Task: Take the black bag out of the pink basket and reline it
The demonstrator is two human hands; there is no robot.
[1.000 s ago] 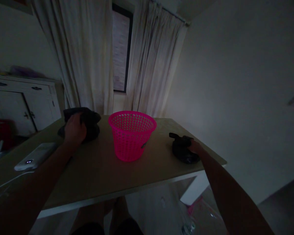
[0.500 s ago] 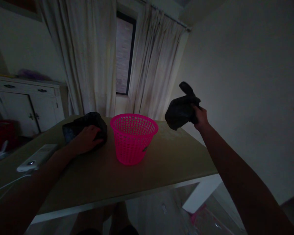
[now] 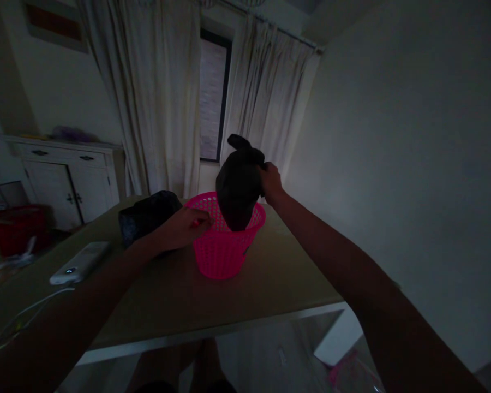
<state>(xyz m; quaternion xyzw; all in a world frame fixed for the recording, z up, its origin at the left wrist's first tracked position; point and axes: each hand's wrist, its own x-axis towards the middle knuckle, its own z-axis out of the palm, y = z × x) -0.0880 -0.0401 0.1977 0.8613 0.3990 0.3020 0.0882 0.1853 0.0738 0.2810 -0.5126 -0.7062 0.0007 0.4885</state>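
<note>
A bright pink perforated plastic basket [image 3: 219, 256] stands upright on the table. My left hand [image 3: 184, 226] is at its left rim, fingers curled over the edge with pink showing between them. My right hand [image 3: 271, 183] grips a dark, bunched bundle that looks like a black plastic bag [image 3: 239, 188]. This bag hangs over the basket, its lower end inside the mouth, and hides part of the far rim. Left of the basket, a second black plastic bag [image 3: 147, 215], shinier and crumpled, lies on the table partly behind my left hand.
A white box-shaped device [image 3: 82, 263] with a cable lies on the left of the table [image 3: 270, 284]. Behind are a white cabinet [image 3: 69, 177], curtains [image 3: 159, 109] and a window. A red basket [image 3: 18, 232] sits on the floor at left.
My right hand has brought its black bag leftward from beyond the basket to over its mouth. My left hand has left the other black bag and moved right to the basket's rim.
</note>
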